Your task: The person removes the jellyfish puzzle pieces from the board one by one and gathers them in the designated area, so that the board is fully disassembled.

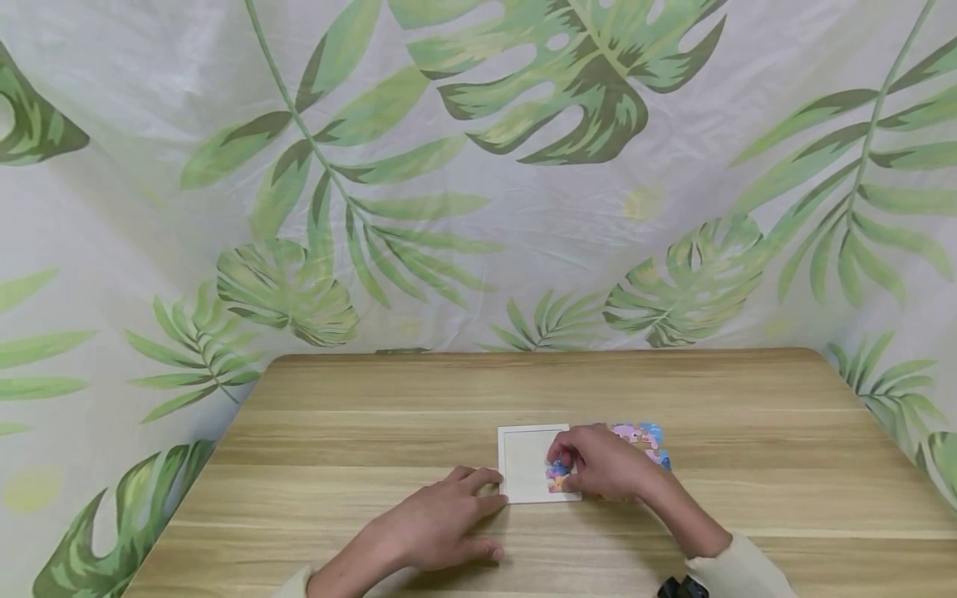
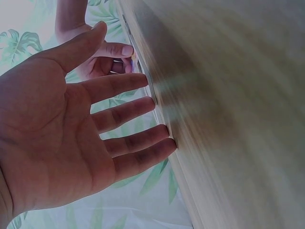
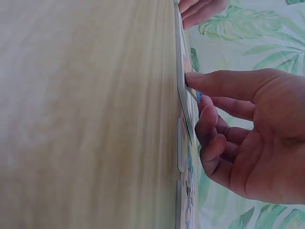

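A white square puzzle tray (image 1: pixel 523 455) lies on the table, with colourful puzzle pieces (image 1: pixel 555 483) in its lower right corner. My right hand (image 1: pixel 607 462) is over the tray's right side. In the right wrist view, its thumb and fingers pinch a thin puzzle piece (image 3: pixel 194 93) that tilts up from the tray. My left hand (image 1: pixel 449 523) lies at the tray's left side, fingers extended and fingertips right at its edge. The left wrist view shows the left palm (image 2: pixel 57 138) holding nothing.
More puzzle pieces (image 1: pixel 652 433), pink and blue, lie right of the tray, partly hidden behind my right hand. A small black object (image 1: pixel 682 588) sits at the table's front by the right sleeve (image 1: pixel 740 569). A leaf-print cloth (image 1: pixel 523 232) hangs behind the wooden table (image 1: pixel 359 440).
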A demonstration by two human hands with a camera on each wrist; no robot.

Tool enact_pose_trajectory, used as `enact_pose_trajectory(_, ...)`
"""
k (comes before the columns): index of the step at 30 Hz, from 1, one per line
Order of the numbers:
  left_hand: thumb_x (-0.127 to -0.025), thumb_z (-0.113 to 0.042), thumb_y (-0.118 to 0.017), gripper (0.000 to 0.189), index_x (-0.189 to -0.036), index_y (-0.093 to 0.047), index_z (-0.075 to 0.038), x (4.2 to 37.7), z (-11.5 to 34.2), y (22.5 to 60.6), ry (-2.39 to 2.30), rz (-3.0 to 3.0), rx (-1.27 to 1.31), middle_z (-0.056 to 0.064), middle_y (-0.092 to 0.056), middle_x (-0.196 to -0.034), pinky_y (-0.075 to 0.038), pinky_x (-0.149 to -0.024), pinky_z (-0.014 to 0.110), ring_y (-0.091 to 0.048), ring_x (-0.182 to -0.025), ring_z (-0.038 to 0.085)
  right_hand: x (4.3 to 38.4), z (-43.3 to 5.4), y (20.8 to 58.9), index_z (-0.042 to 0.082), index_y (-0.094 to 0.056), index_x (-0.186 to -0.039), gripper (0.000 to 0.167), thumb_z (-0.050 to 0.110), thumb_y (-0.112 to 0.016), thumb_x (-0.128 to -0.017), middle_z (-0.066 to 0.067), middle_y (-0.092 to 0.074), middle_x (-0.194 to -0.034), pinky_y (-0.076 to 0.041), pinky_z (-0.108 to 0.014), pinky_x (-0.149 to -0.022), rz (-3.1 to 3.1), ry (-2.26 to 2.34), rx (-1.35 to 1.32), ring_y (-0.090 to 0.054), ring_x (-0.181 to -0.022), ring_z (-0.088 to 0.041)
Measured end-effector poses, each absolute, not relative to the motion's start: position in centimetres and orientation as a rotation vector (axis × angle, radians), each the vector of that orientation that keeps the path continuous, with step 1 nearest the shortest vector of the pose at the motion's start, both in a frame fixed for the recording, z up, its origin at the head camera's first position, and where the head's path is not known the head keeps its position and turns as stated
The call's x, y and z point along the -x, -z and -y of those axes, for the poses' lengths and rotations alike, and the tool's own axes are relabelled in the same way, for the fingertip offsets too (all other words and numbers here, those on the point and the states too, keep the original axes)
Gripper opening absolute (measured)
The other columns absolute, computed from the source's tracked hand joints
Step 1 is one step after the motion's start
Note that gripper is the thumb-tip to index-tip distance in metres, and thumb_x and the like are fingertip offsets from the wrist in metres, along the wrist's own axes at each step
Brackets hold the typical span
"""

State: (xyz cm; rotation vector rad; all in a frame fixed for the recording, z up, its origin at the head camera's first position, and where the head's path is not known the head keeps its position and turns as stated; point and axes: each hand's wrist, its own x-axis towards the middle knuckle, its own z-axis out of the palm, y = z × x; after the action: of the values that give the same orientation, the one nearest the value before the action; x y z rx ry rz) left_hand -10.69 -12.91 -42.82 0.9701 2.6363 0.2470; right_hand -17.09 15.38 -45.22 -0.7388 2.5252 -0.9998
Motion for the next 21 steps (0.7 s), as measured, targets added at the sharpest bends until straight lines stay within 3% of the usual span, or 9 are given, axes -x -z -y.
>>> enact_pose_trajectory(11, -0.097, -0.059, -0.072, 0.062, -0.145, -0.068, -0.021, 10.8, 12.9, 42.9, -0.245, -2.632, -0.976, 0.000, -0.053, -0.160, -0.059, -0.101, 0.051, -0.051, -0.145, 0.029, 16.9, -15.9, 45.0, 0.014, -0.074, -0.104, 0.019, -0.002, -0.075, -0.094, 0.005, -0.066, -0.086, -0.049, -0.023, -0.068, -2.522, 1.015, 0.797, -0.055, -0.074, -0.006)
enact_pose_trajectory(18, -0.097, -0.059, -0.072, 0.062, -0.146, -0.068, -0.020, 10.7, 12.9, 42.8, -0.250, -2.629, -0.972, 0.000, -0.052, -0.160, -0.059, -0.102, 0.051, -0.051, -0.146, 0.029, 16.9, -16.3, 45.0, 0.012, -0.074, -0.107, 0.017, -0.002, -0.067, -0.100, 0.002, -0.068, -0.089, -0.050, -0.023, -0.067, -2.468, 1.093, 0.802, -0.057, -0.072, -0.006)
enact_pose_trajectory(21, -0.098, -0.059, -0.072, 0.062, -0.146, -0.068, -0.020, 10.7, 12.9, 42.8, -0.246, -2.632, -0.978, 0.000, -0.052, -0.161, -0.059, -0.102, 0.050, -0.051, -0.146, 0.029, 16.9, -16.7, 44.9, 0.011, -0.075, -0.108, 0.016, 0.000, -0.066, -0.100, 0.002, -0.068, -0.091, -0.050, -0.023, -0.071, -2.462, 1.108, 0.812, -0.057, -0.078, -0.006)
